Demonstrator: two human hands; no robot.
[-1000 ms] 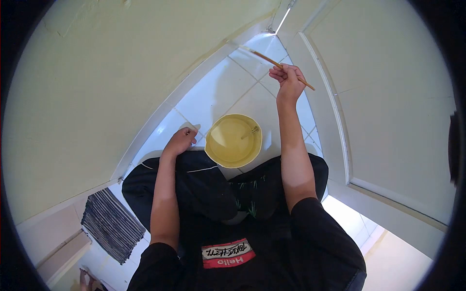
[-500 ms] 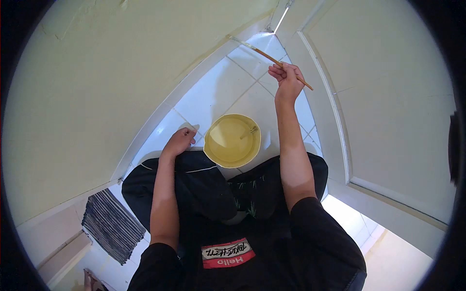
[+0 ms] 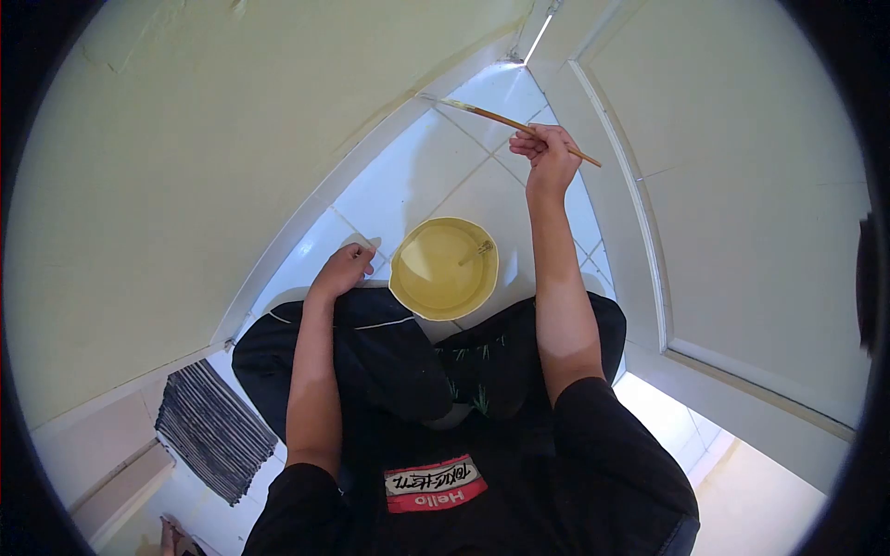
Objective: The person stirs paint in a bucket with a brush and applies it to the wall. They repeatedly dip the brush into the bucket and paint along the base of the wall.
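My right hand (image 3: 549, 157) is closed around the brown handle of a slim paintbrush (image 3: 505, 120). Its pale bristle end points left and lies right at the white baseboard (image 3: 357, 167) along the foot of the pale yellow wall (image 3: 232, 139). On my left knee rests my left hand (image 3: 343, 271), fingers curled, with nothing visible in them. Between my hands, in front of my crossed legs, a yellow bucket (image 3: 443, 310) stands on the tiled floor. Pale yellow liquid fills its lower part, and a small brush-like thing (image 3: 476, 252) shows inside near the right wall.
A white panelled door (image 3: 742, 232) rises on the right, meeting the wall at a corner where light shines through a narrow gap. A dark striped mat (image 3: 218, 431) lies on the floor at lower left. Part of a person's foot (image 3: 171, 536) shows at the bottom left.
The paintbrush tip has moved left and down along the baseboard, with my right hand tilting slightly. My left hand and the bucket have stayed put.
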